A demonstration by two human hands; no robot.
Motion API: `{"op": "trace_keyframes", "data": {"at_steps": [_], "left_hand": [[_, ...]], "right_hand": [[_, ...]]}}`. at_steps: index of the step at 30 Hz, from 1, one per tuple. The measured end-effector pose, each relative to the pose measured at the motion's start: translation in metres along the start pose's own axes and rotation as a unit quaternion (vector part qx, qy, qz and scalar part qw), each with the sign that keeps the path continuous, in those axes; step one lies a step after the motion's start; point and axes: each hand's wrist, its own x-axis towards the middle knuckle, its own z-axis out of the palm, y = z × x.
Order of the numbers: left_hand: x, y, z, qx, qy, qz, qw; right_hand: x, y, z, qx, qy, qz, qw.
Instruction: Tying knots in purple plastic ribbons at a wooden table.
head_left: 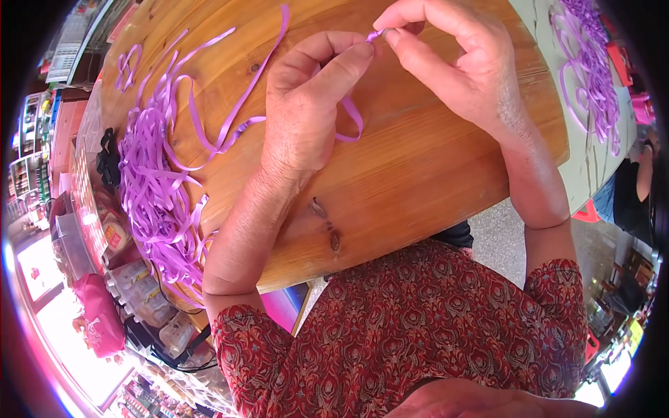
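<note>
Shirt [418, 320], bent arms [536, 181], hands [310, 101] at ribbon [374, 35]

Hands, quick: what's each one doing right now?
Left hand: closed, pinching a twisted bit of purple ribbon.
Right hand: pinching the same bit from the other side.

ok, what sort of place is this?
Probably a small shop or workshop: crowded, tiered shelves along the left edge, a brown wooden table, and a tangled heap of shiny purple ribbon on it.

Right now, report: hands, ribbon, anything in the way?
Left hand and right hand pinching purple ribbon over wooden table. Loose ribbon pile at left. Nothing visibly blocking either hand.
</note>
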Motion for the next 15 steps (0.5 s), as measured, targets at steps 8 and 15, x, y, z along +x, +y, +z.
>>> {"op": "trace_keyframes", "data": {"at_steps": [8, 15], "left_hand": [[-0.001, 0.001, 0.002, 0.002, 0.02, 0.008, 1.0], [-0.003, 0.0, 0.003, 0.084, 0.03, 0.045, 0.995]], "right_hand": [[0.005, -0.004, -0.003, -0.01, 0.001, -0.029, 1.0], [0.003, 0.005, -0.002, -0.163, -0.063, -0.113, 0.978]]}}
